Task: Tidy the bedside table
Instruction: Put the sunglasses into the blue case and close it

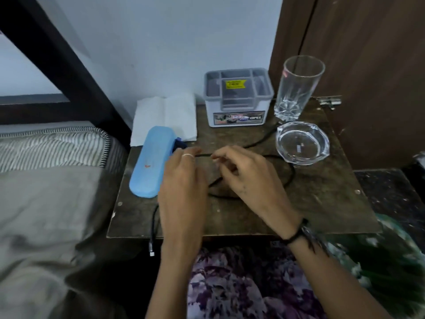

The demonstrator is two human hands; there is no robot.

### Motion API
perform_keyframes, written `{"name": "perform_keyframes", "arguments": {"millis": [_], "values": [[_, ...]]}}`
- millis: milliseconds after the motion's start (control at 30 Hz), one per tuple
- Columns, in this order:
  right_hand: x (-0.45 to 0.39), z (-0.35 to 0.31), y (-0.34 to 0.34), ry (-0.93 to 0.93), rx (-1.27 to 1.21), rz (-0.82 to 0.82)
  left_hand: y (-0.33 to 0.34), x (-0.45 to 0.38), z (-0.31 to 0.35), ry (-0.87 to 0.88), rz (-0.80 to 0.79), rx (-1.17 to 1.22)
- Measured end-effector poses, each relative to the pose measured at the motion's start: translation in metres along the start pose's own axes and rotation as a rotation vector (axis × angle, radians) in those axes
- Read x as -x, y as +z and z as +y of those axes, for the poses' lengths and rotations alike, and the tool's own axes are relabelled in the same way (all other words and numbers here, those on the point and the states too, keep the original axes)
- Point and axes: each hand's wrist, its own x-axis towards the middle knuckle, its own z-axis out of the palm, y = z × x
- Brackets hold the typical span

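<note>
Head view is showing both hands pinching one black cable (290, 176) at the bedside table (322, 203) centre: left hand (181, 180) and right hand (243, 176) are stretching a span, likely for coiling. One organiser (238, 97) at 12 o'clock; one tumbler (296, 88), one ashtray (302, 141) toward 2; one blue case (151, 162) at 9.

Bare table (322, 203) at front right; glass (296, 88), ashtray (302, 143) and organiser (238, 97) crowd the back; blue case (151, 162) blocks left; cable (289, 178) seemingly loops mid-table.
</note>
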Motion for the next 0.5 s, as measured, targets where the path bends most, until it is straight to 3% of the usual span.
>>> {"name": "perform_keyframes", "arguments": {"millis": [100, 233, 400, 500], "values": [[-0.017, 0.001, 0.013, -0.089, 0.060, -0.078, -0.004, -0.011, -0.045, -0.092, 0.084, -0.105], [-0.038, 0.003, 0.026, -0.139, 0.113, -0.117, -0.007, -0.011, -0.073, -0.135, 0.009, -0.217], [-0.059, -0.003, 0.036, -0.212, 0.180, -0.182, -0.013, -0.010, -0.089, -0.210, -0.062, 0.012], [-0.063, -0.008, 0.040, -0.228, 0.175, -0.195, -0.020, -0.014, -0.094, -0.222, -0.021, 0.066]]}}
